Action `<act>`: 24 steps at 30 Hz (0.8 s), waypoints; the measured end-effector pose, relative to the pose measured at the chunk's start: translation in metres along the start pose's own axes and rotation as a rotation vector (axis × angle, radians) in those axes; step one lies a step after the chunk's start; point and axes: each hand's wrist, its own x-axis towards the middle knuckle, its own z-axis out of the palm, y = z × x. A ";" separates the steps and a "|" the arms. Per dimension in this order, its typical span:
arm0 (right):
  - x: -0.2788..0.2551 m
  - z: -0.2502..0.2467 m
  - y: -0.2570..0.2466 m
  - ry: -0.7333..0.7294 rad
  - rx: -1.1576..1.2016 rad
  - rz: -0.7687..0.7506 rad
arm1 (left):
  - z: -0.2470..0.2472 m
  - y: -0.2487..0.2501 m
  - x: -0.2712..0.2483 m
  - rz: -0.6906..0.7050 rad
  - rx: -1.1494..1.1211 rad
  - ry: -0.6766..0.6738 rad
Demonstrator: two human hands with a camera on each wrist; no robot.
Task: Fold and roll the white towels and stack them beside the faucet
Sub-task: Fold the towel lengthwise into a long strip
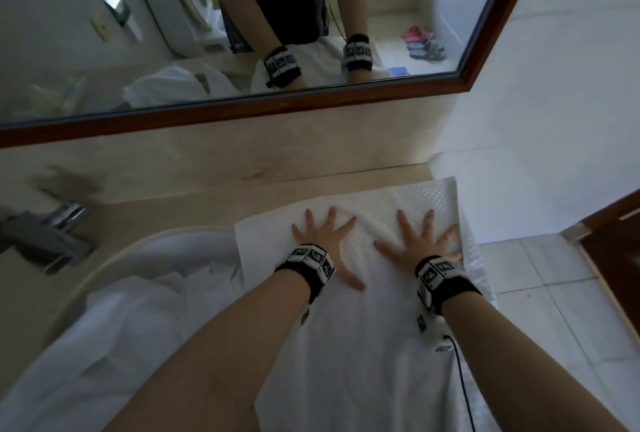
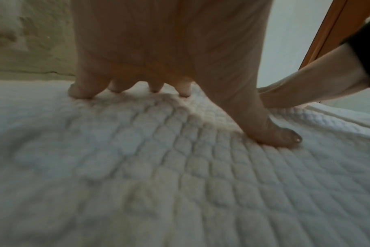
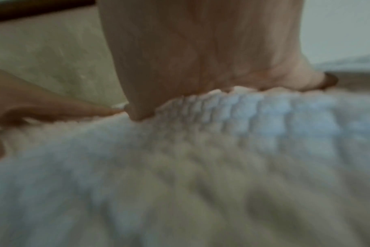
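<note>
- White waffle-textured towel (image 1: 374,293) is spread flat on the beige stone countertop (image 1: 194,210), at the right end of it, between the basin and the counter's right edge; its near part hangs toward the viewer.
- At the far left, a chrome faucet (image 1: 45,234) is seen, blurred, well apart from the spread towel.
- A round white basin (image 1: 104,265) lies right of the faucet, and a heap of crumpled white towels (image 1: 145,300) is piled in it, just beside the spread towel's left edge.
- The left hand (image 1: 322,241) is laid palm-down on the spread towel with fingers straight and splayed; nothing is grasped. In the left wrist view its fingertips (image 2: 80,92) and thumb are pressed into the weave.
- The right hand (image 1: 420,241) is laid flat beside it, near the towel's right edge, fingers likewise spread and released, pressing on the cloth (image 3: 222,117). The two hands are close but apart.
- Black-and-white marker wristbands (image 1: 308,263) are worn on both wrists.
- A wood-framed mirror (image 1: 242,109) is mounted on the far wall, and both forearms are reflected in it.
- Pale floor tiles (image 1: 554,293) are seen at the right.
</note>
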 end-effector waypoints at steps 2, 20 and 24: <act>-0.004 -0.003 0.003 0.048 0.011 0.005 | -0.004 0.001 0.003 0.008 0.005 0.000; -0.032 -0.009 0.051 0.281 0.240 0.339 | 0.051 0.030 -0.045 -0.057 -0.045 0.031; -0.063 -0.023 0.012 0.347 0.283 0.116 | 0.042 0.032 -0.040 -0.041 0.004 0.037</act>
